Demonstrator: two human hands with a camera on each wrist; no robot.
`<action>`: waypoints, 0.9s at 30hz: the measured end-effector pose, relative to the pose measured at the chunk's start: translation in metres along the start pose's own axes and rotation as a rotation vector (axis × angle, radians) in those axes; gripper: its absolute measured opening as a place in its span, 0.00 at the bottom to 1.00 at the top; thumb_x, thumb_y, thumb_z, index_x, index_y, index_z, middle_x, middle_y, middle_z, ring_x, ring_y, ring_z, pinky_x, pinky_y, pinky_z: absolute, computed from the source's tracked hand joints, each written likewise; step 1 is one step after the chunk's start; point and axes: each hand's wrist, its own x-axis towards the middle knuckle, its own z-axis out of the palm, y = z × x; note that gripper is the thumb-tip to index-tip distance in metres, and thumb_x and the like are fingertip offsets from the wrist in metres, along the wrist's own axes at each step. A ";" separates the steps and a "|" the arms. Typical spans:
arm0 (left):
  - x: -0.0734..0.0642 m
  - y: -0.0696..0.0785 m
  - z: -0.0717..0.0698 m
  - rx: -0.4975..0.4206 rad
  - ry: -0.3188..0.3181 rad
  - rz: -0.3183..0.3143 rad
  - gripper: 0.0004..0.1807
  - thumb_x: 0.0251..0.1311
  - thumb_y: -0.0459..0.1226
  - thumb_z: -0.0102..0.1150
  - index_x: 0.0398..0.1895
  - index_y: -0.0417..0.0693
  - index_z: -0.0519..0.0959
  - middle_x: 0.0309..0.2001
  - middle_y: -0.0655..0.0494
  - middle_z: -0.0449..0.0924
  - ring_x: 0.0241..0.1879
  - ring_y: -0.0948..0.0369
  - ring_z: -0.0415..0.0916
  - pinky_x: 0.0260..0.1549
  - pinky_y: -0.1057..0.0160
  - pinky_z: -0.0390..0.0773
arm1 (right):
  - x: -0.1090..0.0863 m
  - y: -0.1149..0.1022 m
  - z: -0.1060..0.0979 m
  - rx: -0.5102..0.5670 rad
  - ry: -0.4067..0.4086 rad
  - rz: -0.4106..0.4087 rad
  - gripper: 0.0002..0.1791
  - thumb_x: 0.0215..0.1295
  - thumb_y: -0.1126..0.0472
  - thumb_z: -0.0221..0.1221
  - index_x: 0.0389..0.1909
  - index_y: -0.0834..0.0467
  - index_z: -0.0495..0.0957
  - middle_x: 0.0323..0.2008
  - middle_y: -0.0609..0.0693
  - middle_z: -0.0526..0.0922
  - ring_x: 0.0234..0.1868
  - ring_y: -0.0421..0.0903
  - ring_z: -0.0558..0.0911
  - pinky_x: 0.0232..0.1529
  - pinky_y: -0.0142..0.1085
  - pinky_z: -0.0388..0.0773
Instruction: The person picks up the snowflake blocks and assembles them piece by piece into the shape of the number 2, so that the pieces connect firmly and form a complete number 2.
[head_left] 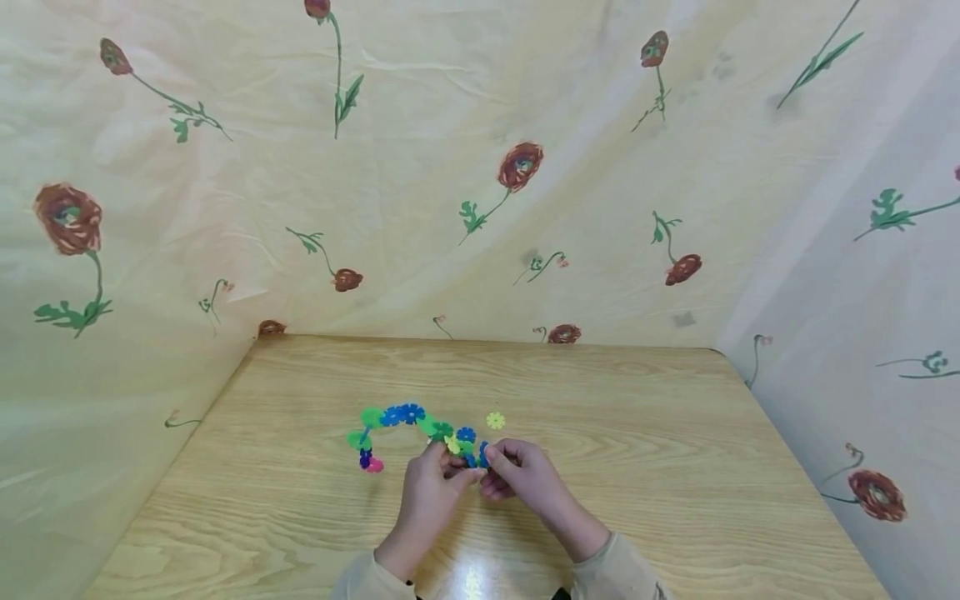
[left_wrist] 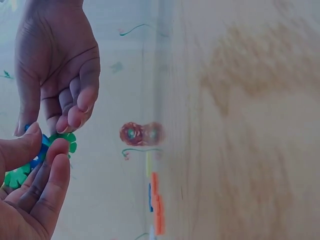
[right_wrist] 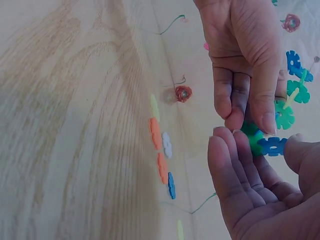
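A chain of interlocking snowflake discs, in green, blue, yellow and pink, curves leftward from my hands in the head view. My left hand grips its right end between thumb and fingers. Beside it, my right hand pinches a blue snowflake disc, edge against a green disc of the chain. In the left wrist view the fingertips of both hands meet around the green disc, and fingers partly cover the joint. A pink disc hangs at the chain's far left end.
A loose yellow disc lies on the wooden table just beyond my hands. Loose orange discs, a white disc and a blue disc show in the right wrist view. Flowered cloth surrounds the table's back and sides.
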 end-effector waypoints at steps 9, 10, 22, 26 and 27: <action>0.000 -0.001 0.002 0.037 0.012 0.037 0.13 0.51 0.33 0.72 0.36 0.40 0.77 0.29 0.55 0.85 0.31 0.62 0.82 0.30 0.69 0.80 | 0.000 -0.003 -0.001 0.071 -0.023 0.016 0.16 0.74 0.59 0.53 0.38 0.72 0.73 0.31 0.59 0.84 0.31 0.49 0.85 0.37 0.41 0.84; 0.000 -0.001 0.002 0.037 0.013 0.036 0.13 0.51 0.33 0.72 0.36 0.40 0.77 0.29 0.56 0.85 0.31 0.62 0.82 0.30 0.69 0.81 | 0.000 -0.003 -0.001 0.070 -0.025 0.013 0.16 0.74 0.59 0.53 0.38 0.72 0.73 0.31 0.59 0.84 0.31 0.49 0.85 0.36 0.41 0.84; -0.001 -0.001 0.002 0.024 0.019 0.046 0.13 0.52 0.33 0.72 0.36 0.39 0.77 0.29 0.55 0.84 0.29 0.64 0.82 0.29 0.69 0.80 | 0.001 -0.001 0.000 0.036 -0.011 -0.005 0.14 0.74 0.61 0.53 0.36 0.71 0.74 0.29 0.61 0.84 0.29 0.51 0.85 0.34 0.41 0.84; -0.001 -0.002 0.002 0.048 0.014 0.028 0.13 0.52 0.34 0.72 0.36 0.41 0.77 0.29 0.56 0.84 0.30 0.63 0.82 0.30 0.70 0.80 | 0.002 0.001 0.001 0.021 -0.022 -0.002 0.14 0.74 0.61 0.52 0.37 0.71 0.73 0.29 0.61 0.84 0.30 0.51 0.85 0.34 0.41 0.84; -0.001 -0.002 0.001 0.051 0.011 0.025 0.13 0.52 0.34 0.72 0.36 0.42 0.77 0.29 0.55 0.84 0.30 0.63 0.82 0.30 0.69 0.80 | 0.002 0.001 0.001 0.019 -0.026 -0.003 0.15 0.74 0.60 0.52 0.37 0.71 0.73 0.29 0.61 0.83 0.30 0.51 0.85 0.34 0.41 0.84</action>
